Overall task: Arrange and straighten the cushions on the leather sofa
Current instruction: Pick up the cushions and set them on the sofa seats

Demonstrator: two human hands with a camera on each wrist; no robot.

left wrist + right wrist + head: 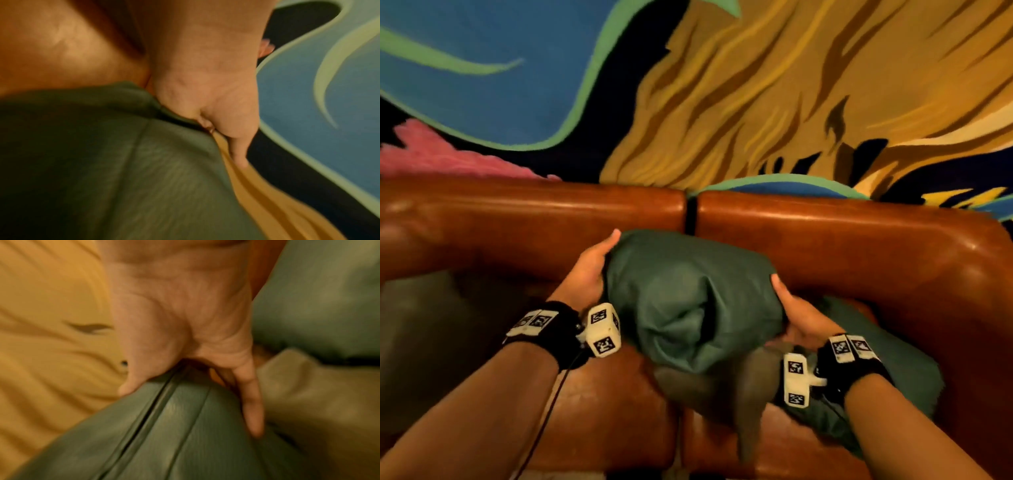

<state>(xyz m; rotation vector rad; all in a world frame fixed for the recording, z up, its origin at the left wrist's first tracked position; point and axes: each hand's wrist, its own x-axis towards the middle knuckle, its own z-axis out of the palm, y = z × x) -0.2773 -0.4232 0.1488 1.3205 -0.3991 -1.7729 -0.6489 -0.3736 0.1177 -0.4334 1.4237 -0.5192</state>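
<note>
I hold a dark green cushion (688,298) up in front of the brown leather sofa's backrest (825,240), squeezed between both hands. My left hand (592,270) grips its left side, thumb pointing up along the fabric; in the left wrist view the palm (205,81) presses into the green cushion (102,162). My right hand (794,315) grips the right side, and in the right wrist view the thumb and fingers (185,313) straddle the creased green fabric (185,434). Most fingertips are hidden behind the cushion.
A grey-brown cushion (736,387) lies on the seat (602,411) under the held one. A second green cushion (904,370) leans in the sofa's right corner. A dull olive shape (414,325) sits at the seat's left end. A painted mural wall (791,85) rises behind.
</note>
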